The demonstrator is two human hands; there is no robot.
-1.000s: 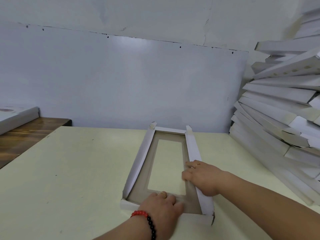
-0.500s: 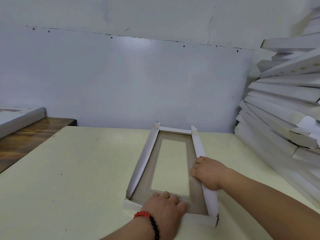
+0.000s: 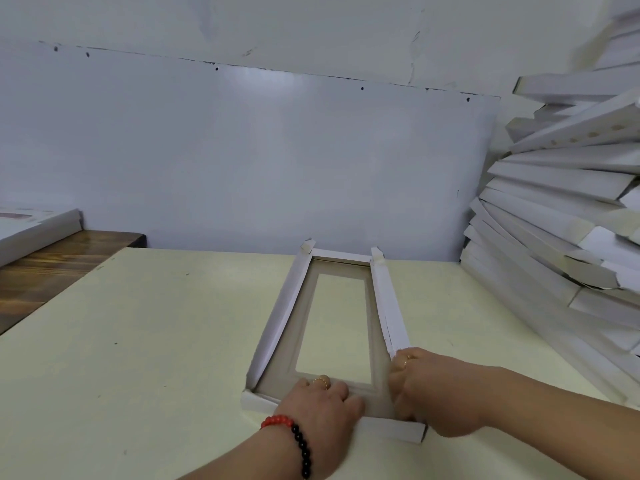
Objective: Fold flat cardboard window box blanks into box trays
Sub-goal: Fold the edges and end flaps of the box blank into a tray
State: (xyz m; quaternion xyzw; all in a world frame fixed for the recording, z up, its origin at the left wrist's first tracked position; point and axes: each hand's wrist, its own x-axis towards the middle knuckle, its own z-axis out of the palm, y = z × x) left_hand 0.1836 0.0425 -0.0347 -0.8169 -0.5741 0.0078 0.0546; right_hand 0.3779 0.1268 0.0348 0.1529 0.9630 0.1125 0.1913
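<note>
Nearest the camera, the left hand (image 3: 320, 407), wearing a red-and-black bead bracelet (image 3: 294, 439), is pressing down on the near end of the cardboard blank (image 3: 308, 341), fingers spread fairly flat on the grey inner face just below the window cut-out (image 3: 337, 323). Just beside it, the right hand (image 3: 427, 389) is working the near end of the right side flap (image 3: 388, 299), fingers curled against it and seemingly pinching it upright. The blank itself is lying lengthwise on the pale counter (image 3: 156, 341), running away from the person.

By the look of it, this is light, thin board: stiff along the panels, bending readily at the creases, and easy to crush or tear at the corner tabs. The sensible hold is on the flaps near a corner, with one hand pinning the base.

One blank is being folded, with four flaps lifting: near, far, left and right, and both long sides are leaning rather than standing square.

Further out on the right, a leaning stack of folded trays (image 3: 561, 216) is piling up, too many to count surely. Far left, one more flat white piece (image 3: 38, 226) is resting on a wooden surface (image 3: 59, 265).
</note>
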